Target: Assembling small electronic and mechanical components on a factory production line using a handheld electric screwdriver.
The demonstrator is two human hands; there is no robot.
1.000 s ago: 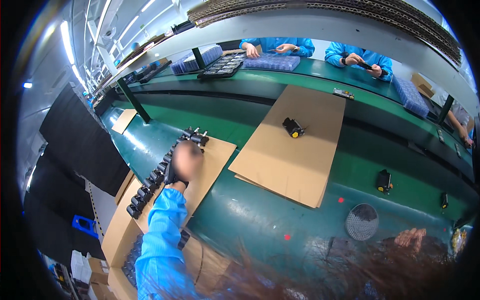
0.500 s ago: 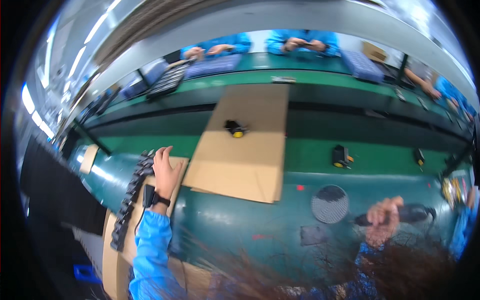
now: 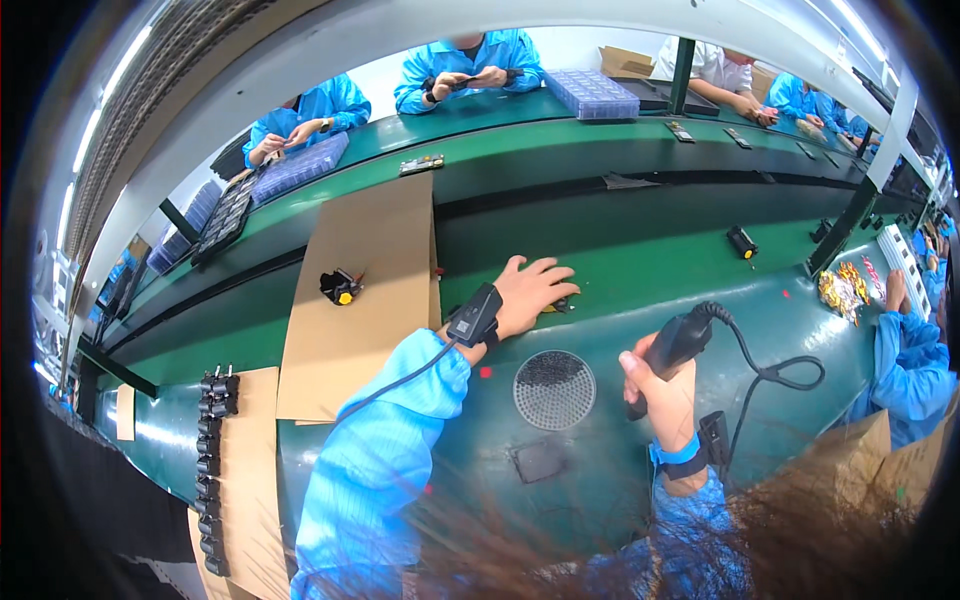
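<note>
My left hand (image 3: 528, 298) is palm down with its fingers outspread and not closed around anything, and just beneath its outer edge peeks a small black-and-yellow part (image 3: 560, 304), lying on the green work surface (image 3: 620, 240); most of that part is hidden, so I cannot tell whether my skin touches it. My right hand (image 3: 662, 392) is wrapped around a black, thick-bodied handheld tool (image 3: 680, 340), held tilted above the bench, and its black coiled cord (image 3: 775, 372) loops out to the right. Between my forearms sits a round grey perforated dish (image 3: 556, 408) with dark little bits over its upper half, and nearer to me is a flat dark square pad (image 3: 538, 460). To the left of my left hand lie large tan cardboard sheets (image 3: 375, 225), bearing a black unit with a round yellow end (image 3: 343, 287). Farther left, a long row of black moulded parts (image 3: 209, 470) runs along the edge of a narrower brown cardboard panel (image 3: 252, 450). Beyond my right hand, well apart from it, rests another black-and-yellow unit (image 3: 741, 242), and farther right is a crinkled gold-coloured bundle (image 3: 843, 290).
</note>
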